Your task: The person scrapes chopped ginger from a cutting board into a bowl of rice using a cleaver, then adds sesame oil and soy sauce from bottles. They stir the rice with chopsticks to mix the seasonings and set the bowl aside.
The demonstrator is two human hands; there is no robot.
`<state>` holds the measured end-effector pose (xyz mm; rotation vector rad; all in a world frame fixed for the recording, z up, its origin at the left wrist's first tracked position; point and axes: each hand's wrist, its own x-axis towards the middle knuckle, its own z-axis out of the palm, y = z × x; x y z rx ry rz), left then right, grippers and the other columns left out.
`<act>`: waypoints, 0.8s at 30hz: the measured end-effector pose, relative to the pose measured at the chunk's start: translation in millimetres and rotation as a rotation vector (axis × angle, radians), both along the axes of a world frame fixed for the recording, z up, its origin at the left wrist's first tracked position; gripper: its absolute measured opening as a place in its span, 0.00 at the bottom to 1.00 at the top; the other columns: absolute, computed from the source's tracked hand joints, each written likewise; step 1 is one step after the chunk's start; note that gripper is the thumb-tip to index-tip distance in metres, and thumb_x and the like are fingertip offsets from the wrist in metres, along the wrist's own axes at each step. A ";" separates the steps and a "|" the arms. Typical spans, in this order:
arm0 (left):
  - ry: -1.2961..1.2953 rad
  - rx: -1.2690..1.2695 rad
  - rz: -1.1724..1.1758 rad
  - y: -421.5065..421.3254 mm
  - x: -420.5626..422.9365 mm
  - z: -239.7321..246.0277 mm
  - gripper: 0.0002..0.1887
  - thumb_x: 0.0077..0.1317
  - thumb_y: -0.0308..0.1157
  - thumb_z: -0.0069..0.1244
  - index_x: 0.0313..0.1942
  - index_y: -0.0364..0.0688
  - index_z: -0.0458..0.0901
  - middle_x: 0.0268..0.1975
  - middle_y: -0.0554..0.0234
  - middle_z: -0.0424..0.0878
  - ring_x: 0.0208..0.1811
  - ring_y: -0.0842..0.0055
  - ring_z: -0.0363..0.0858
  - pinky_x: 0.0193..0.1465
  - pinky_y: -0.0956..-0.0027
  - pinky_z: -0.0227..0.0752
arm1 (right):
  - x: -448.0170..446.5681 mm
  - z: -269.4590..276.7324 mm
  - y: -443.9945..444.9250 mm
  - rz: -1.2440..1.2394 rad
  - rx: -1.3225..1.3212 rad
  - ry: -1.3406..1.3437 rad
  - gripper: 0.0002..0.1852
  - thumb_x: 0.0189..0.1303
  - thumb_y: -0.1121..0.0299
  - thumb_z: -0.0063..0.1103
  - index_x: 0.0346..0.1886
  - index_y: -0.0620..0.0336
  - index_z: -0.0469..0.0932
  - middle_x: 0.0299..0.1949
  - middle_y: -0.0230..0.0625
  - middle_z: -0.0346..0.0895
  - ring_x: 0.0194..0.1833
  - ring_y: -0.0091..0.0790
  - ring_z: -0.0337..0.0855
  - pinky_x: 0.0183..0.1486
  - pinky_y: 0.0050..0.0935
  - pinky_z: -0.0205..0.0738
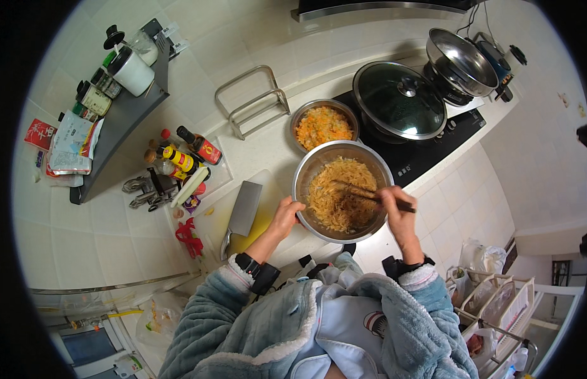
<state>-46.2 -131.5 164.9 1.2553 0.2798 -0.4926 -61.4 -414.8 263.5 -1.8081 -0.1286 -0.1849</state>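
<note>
My left hand (289, 215) grips the left rim of a stainless steel mixing bowl (300, 177), which holds a mass of pale brown, noodle-like shreds (343, 189) with a dark patch near the middle. In my right hand (398, 213) are dark wooden chopsticks (364, 192), their tips down in the shreds. Just behind this bowl stands a smaller metal bowl (295, 118) of chopped orange and pale food (324, 127). A cleaver (245, 208) lies on a pale cutting board (269, 182) left of the mixing bowl.
A lidded wok (393, 99) sits on a black cooktop (416, 163), with a steel basin (461, 61) behind it to the right. A metal rack (255, 102) stands at the wall. Sauce bottles (205, 149) and a knife holder (156, 187) are at left, below a dark shelf (127, 128) of jars.
</note>
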 end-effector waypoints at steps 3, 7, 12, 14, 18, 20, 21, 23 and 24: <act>-0.028 0.022 0.056 2.1 -1.6 0.2 0.12 0.62 0.27 0.43 0.44 0.32 0.74 0.34 0.57 0.80 0.29 0.70 0.81 0.26 0.62 0.79 | 4.1 4.5 -9.1 -0.214 0.068 -0.065 0.10 0.66 0.71 0.57 0.31 0.67 0.80 0.22 0.32 0.78 0.22 0.21 0.76 0.26 0.20 0.70; 0.030 0.030 -0.020 0.2 0.1 1.2 0.13 0.62 0.26 0.44 0.46 0.31 0.73 0.42 0.55 0.79 0.39 0.69 0.82 0.39 0.60 0.80 | 6.4 0.3 10.1 0.062 0.014 -0.047 0.08 0.66 0.72 0.56 0.34 0.69 0.80 0.27 0.33 0.78 0.27 0.23 0.80 0.30 0.22 0.72; 0.023 -0.001 -0.012 0.1 -0.5 -1.1 0.11 0.62 0.26 0.44 0.45 0.32 0.74 0.40 0.56 0.80 0.38 0.69 0.82 0.38 0.61 0.79 | 7.5 -2.0 11.9 -0.073 -0.026 -0.055 0.10 0.67 0.70 0.55 0.32 0.68 0.79 0.23 0.33 0.77 0.24 0.23 0.77 0.28 0.22 0.69; 0.024 0.028 0.021 5.3 -1.6 -3.3 0.12 0.62 0.26 0.44 0.45 0.32 0.74 0.40 0.56 0.80 0.38 0.70 0.82 0.38 0.61 0.79 | 8.9 3.5 -6.4 -0.226 0.014 -0.012 0.13 0.68 0.68 0.54 0.31 0.68 0.79 0.20 0.31 0.76 0.22 0.21 0.74 0.25 0.21 0.67; -0.018 0.034 0.053 8.3 -2.4 -9.3 0.11 0.62 0.27 0.44 0.43 0.32 0.76 0.34 0.57 0.80 0.28 0.72 0.81 0.26 0.64 0.78 | 17.7 10.4 -22.3 -0.171 0.072 -0.071 0.12 0.68 0.68 0.54 0.33 0.68 0.80 0.23 0.32 0.77 0.23 0.22 0.75 0.27 0.20 0.68; -0.028 0.048 0.016 6.8 -2.0 -11.1 0.12 0.61 0.27 0.44 0.44 0.33 0.75 0.34 0.57 0.80 0.28 0.72 0.81 0.26 0.64 0.78 | 20.5 9.9 -16.0 -0.158 0.034 -0.076 0.12 0.68 0.67 0.55 0.34 0.68 0.80 0.24 0.31 0.77 0.25 0.21 0.75 0.28 0.21 0.68; -0.032 0.055 -0.002 5.8 -1.8 -11.5 0.12 0.61 0.27 0.44 0.44 0.33 0.75 0.34 0.57 0.80 0.28 0.71 0.81 0.26 0.64 0.77 | 22.9 9.0 -11.2 -0.138 0.018 -0.047 0.12 0.68 0.67 0.55 0.34 0.67 0.80 0.23 0.30 0.76 0.26 0.21 0.75 0.29 0.20 0.68; -0.015 0.039 0.001 3.9 -2.5 -11.5 0.13 0.61 0.27 0.44 0.45 0.33 0.75 0.35 0.57 0.80 0.28 0.71 0.81 0.27 0.64 0.77 | 19.3 8.5 -6.3 -0.040 -0.009 0.051 0.12 0.68 0.66 0.55 0.34 0.67 0.80 0.23 0.30 0.76 0.26 0.21 0.74 0.29 0.20 0.67; -0.006 0.030 0.004 3.2 -3.0 -11.2 0.13 0.61 0.27 0.44 0.45 0.34 0.75 0.35 0.57 0.80 0.28 0.71 0.81 0.27 0.64 0.77 | 16.9 9.2 -7.0 0.003 -0.042 0.103 0.12 0.67 0.67 0.55 0.33 0.67 0.80 0.23 0.30 0.76 0.26 0.21 0.75 0.29 0.20 0.68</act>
